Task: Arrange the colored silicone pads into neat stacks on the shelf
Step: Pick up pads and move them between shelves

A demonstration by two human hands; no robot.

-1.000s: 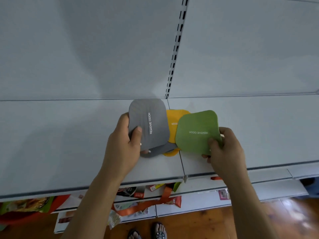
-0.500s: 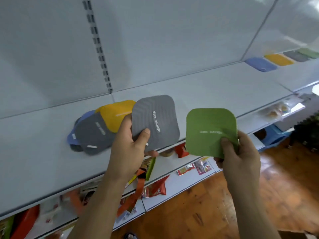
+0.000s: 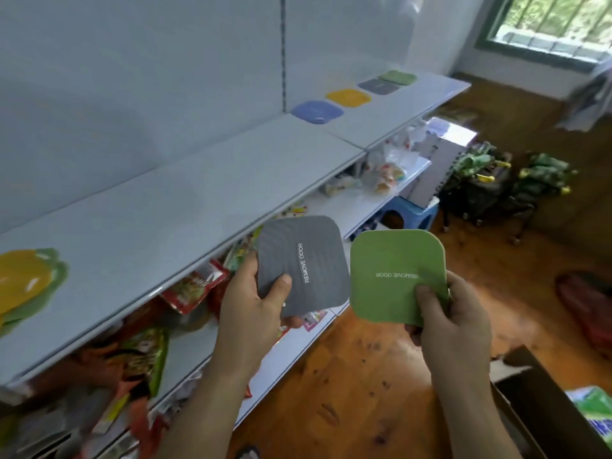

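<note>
Grips closed: gray pad (image 3: 301, 263), green pad (image 3: 395, 276)

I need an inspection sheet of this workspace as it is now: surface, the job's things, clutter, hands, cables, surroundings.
Surface: white shelf, mostly bare in the middle.
Job's things: grey pad in left hand; green pad in right hand. Far along the shelf lie a blue pad, yellow pad, second grey pad, second green pad. Loose pile of yellow and green pads at left edge.
Clutter: snack packets on lower shelves.
Hands: each holds one pad.
Cables: nothing seen.
Surroundings: wooden floor, blue stool, window.
</note>
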